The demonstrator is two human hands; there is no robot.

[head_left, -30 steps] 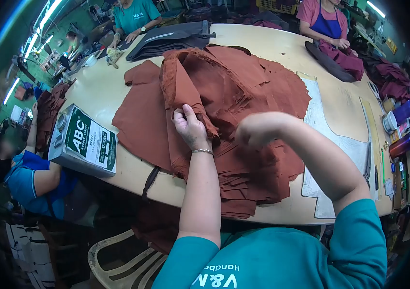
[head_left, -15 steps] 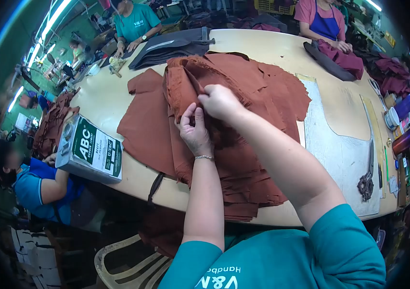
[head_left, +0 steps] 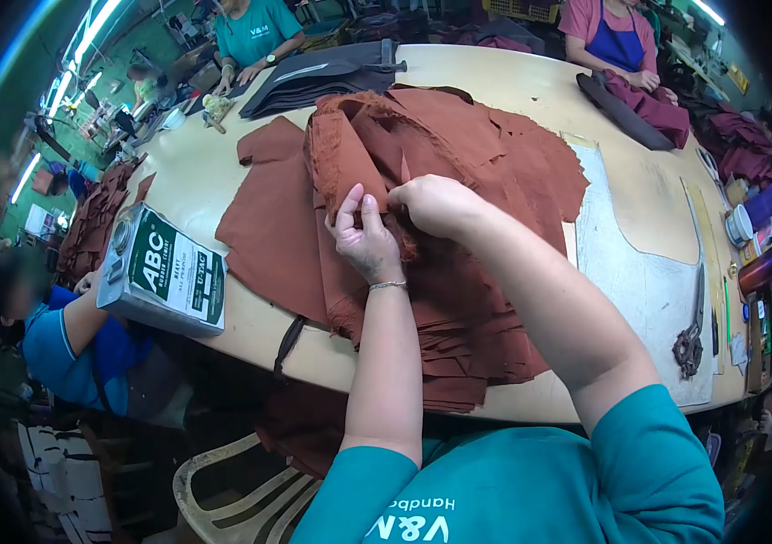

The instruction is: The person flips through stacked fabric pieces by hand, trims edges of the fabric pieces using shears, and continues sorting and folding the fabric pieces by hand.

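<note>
Reddish-brown fabric pieces lie in a frayed, layered heap on the table in front of me. My left hand grips the lower end of a folded, fray-edged part of the fabric, thumb and fingers up. Just right of it, my right hand is closed on a fabric edge that stands up in a narrow point above the fingers. The fingertips of my right hand are partly hidden by the hand itself.
A metal ABC cement can stands at the left table edge. Dark stacked sheets lie at the back. On the right are a pale pattern sheet, scissors and a ruler. Co-workers are at the left and far sides.
My right hand swung in from the right to the fold beside my left hand, then moved slightly down and right, with fabric in its fingers. The scissors, earlier hidden by my arm, show again.
</note>
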